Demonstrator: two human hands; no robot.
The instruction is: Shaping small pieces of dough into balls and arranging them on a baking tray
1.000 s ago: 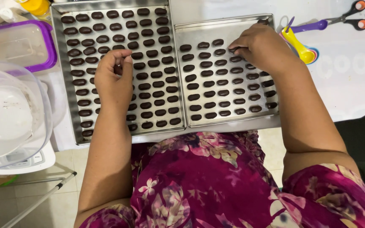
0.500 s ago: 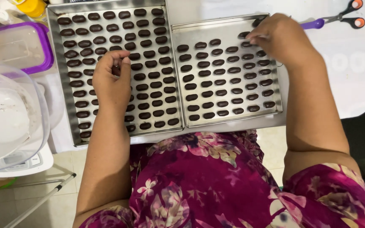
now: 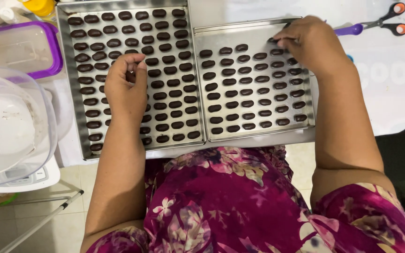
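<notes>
Left of the big tray [image 3: 69, 93] sit a clear bowl [image 3: 10, 122] on a scale [image 3: 24, 178] and a purple-rimmed box [image 3: 26, 47]. Over that tray's packed rows of chocolate pieces [image 3: 165, 70], the left hand [image 3: 125, 89] curls its fingers together, seemingly pinching one piece. Right of it, on the smaller tray [image 3: 258, 136], the right hand [image 3: 312, 47] presses bunched fingertips at the back row, likely setting a piece; scissors [image 3: 376, 26] lie beyond.

Chocolates [image 3: 132, 77] under hands [image 3: 126, 91] — hidden
</notes>
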